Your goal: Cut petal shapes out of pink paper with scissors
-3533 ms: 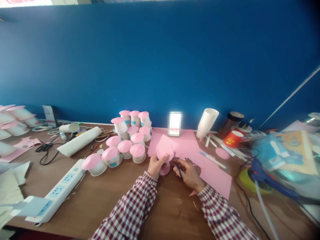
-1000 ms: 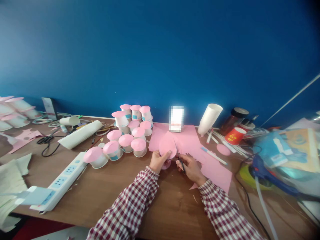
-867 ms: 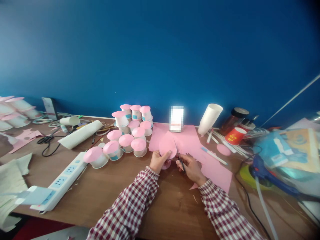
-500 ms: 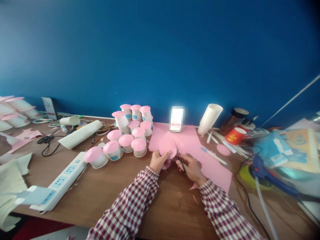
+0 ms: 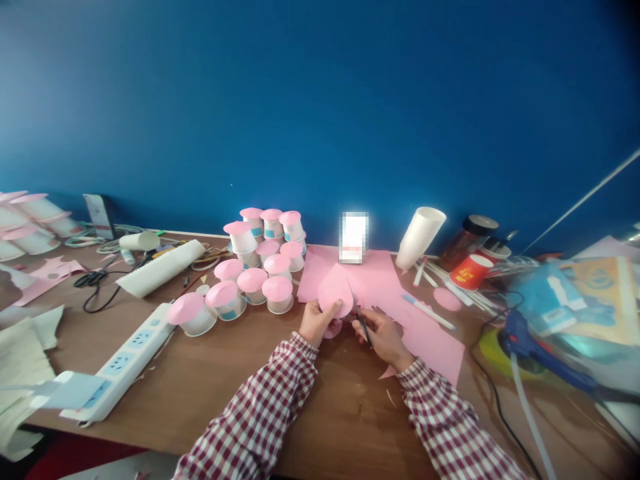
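Paper (image 5: 333, 293), pink and rounded with a pointed top, sits straight ahead at twelve o'clock, pinched between the thumb and fingers of my left hand (image 5: 316, 323). My right hand (image 5: 381, 335) is curled closed around dark scissors (image 5: 365, 328), just beside the paper's right edge; I can't tell whether the blades touch it. From the paper, pink-topped cups (image 5: 253, 281) stand on the surface (image 5: 345, 420) toward ten o'clock, and a white cup stack (image 5: 421, 237) leans at two o'clock.
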Demonstrator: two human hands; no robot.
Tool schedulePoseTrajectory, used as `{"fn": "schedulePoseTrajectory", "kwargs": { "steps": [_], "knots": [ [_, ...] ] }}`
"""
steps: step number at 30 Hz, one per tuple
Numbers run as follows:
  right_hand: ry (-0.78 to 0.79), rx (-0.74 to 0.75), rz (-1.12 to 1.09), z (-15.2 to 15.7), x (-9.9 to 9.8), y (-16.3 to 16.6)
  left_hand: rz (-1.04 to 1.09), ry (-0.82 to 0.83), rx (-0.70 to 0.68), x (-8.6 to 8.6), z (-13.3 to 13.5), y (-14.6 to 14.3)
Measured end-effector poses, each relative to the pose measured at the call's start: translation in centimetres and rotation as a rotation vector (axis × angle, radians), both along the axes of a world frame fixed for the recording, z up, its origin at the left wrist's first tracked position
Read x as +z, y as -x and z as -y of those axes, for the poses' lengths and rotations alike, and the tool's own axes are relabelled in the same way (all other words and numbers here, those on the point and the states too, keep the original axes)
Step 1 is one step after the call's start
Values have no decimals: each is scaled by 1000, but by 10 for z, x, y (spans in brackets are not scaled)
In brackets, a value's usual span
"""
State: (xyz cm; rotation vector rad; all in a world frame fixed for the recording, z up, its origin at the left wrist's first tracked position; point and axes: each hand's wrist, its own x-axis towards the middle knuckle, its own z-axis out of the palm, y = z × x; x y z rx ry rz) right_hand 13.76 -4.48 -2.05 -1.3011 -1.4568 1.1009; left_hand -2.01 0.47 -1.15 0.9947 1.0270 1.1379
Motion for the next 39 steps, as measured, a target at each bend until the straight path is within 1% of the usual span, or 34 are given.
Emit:
{"fn": "schedulePoseTrajectory", "kwargs": {
  "steps": [5, 14, 25, 33, 39],
  "knots": [
    [-14, 10, -12, -1, -4, 0, -7, 13, 32, 2, 1, -2],
    [-15, 26, -5, 0, 1, 1, -26, 45, 25, 10, 3, -2],
    [-2, 34, -38, -1, -6, -1, -53, 25, 13, 6, 1, -1],
    [4, 14, -19, 1, -1, 0, -43, 25, 18, 3, 0, -1],
    [24, 8, -4, 1, 2, 0, -54, 42, 29, 6, 1, 0]
  ]
}}
